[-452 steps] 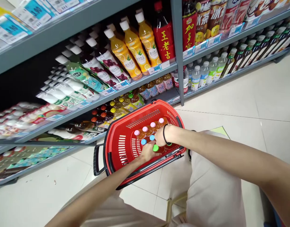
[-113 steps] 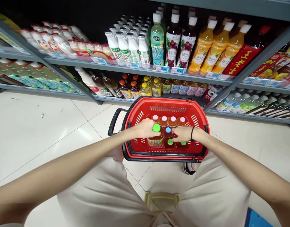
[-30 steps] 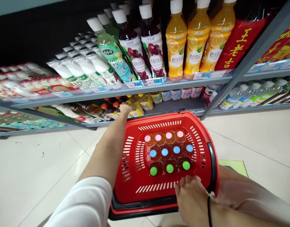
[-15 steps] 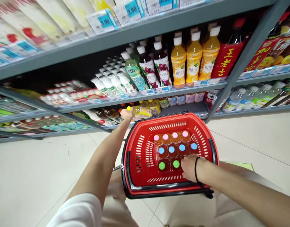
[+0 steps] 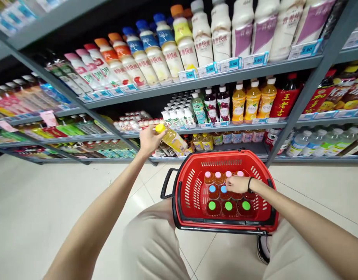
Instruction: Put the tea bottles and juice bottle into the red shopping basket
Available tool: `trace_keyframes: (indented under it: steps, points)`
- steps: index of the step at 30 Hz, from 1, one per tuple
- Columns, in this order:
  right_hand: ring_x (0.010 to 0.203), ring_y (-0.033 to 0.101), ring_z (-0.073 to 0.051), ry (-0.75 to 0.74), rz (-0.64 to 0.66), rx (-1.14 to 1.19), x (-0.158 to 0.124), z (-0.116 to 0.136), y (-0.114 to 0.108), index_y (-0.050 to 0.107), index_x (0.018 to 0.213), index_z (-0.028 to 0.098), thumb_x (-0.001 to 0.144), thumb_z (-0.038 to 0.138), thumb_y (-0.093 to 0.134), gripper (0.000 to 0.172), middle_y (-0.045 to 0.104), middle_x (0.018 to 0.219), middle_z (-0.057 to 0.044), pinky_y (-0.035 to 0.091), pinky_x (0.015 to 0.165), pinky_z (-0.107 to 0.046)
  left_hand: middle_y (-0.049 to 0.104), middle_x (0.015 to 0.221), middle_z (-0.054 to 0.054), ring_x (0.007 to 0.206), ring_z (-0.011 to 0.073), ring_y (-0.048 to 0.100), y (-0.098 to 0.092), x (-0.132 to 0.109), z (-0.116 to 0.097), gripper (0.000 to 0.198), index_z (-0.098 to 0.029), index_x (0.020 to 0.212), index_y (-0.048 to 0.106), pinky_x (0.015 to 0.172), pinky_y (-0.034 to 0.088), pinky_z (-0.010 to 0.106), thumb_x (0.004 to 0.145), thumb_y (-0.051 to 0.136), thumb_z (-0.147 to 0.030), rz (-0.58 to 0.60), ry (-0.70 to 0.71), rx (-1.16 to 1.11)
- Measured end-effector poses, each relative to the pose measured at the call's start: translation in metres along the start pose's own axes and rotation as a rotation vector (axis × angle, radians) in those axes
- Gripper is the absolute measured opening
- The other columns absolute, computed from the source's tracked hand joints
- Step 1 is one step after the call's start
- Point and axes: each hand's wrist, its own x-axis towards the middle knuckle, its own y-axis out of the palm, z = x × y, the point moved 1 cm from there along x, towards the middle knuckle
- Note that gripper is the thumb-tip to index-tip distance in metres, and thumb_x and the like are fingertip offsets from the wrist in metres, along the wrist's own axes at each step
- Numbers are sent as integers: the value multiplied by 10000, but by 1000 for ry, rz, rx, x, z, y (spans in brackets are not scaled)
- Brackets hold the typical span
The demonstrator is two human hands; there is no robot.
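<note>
Head view: my hands at work between the drink shelves (image 5: 196,81) and a red basket (image 5: 190,194).
On the floor, the basket holds small bottles (image 5: 228,206) upright in rows, capped pink, blue and green. My right hand (image 5: 237,184) lies loosely curled on the blue-capped row, gripping nothing I can make out. My left hand (image 5: 149,138) is closed around a yellow-capped bottle (image 5: 171,138), tilted, held up before the lower shelves.
</note>
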Motion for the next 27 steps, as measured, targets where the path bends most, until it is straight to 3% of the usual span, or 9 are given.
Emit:
trace_keyframes:
  steps: [2,5,9,12,16,18,23,27]
  points:
    - [775,734,-162,26,26,199,14,-2,4,623,1155,103,1086,283,368,319,742,1043,-148,584,718,-239,769,965,113,875,262,747,-10,-11,-21,527,-99,1107,744,766,575,288,814,762,-537,22,-23,-296]
    - [820,746,-148,58,46,496,28,-1,3,475,1293,104,1130,464,119,531,703,1194,-225,624,753,-262,753,899,119,741,243,720,-10,-32,-58,613,-72,1080,734,656,601,312,698,807,-545,90,-168,-667]
    - [968,754,-225,-48,252,1152,22,11,-5,502,1348,89,1011,754,-68,939,649,1322,-273,622,897,-384,722,785,89,619,181,652,7,-65,-104,642,-80,959,754,531,532,250,561,925,-553,255,-271,-915]
    - [982,753,-274,-143,399,1315,10,23,-6,529,1443,118,957,800,-125,1062,680,1305,-230,603,912,-449,733,775,86,588,157,626,23,-88,-120,644,-92,933,773,499,480,224,545,971,-567,368,-314,-1002]
    - [1048,747,-232,-28,212,1351,6,30,4,551,1469,111,1061,680,132,815,725,1250,-175,555,1055,-394,787,925,118,759,227,732,37,-113,-117,722,-116,1098,786,667,588,283,580,991,-575,445,-342,-1069]
    - [1105,741,-227,-41,172,1358,8,31,10,545,1485,126,1068,685,204,777,729,1257,-158,539,1099,-386,794,977,124,848,257,758,40,-122,-113,716,-136,1129,786,787,622,328,599,993,-571,466,-344,-1104]
    - [1164,733,-258,-80,20,1332,12,31,20,563,1466,143,1043,771,171,852,729,1265,-170,547,1112,-448,764,1209,158,1129,324,736,47,-137,-111,632,-154,1172,781,982,606,395,740,927,-592,477,-267,-1202]
    - [1218,706,-312,-171,-105,1240,14,27,19,605,1377,109,817,953,546,1015,709,1292,-209,557,1104,-458,674,1418,152,1338,336,633,49,-146,-115,706,-223,1450,647,1066,571,420,878,820,-599,513,-183,-1307]
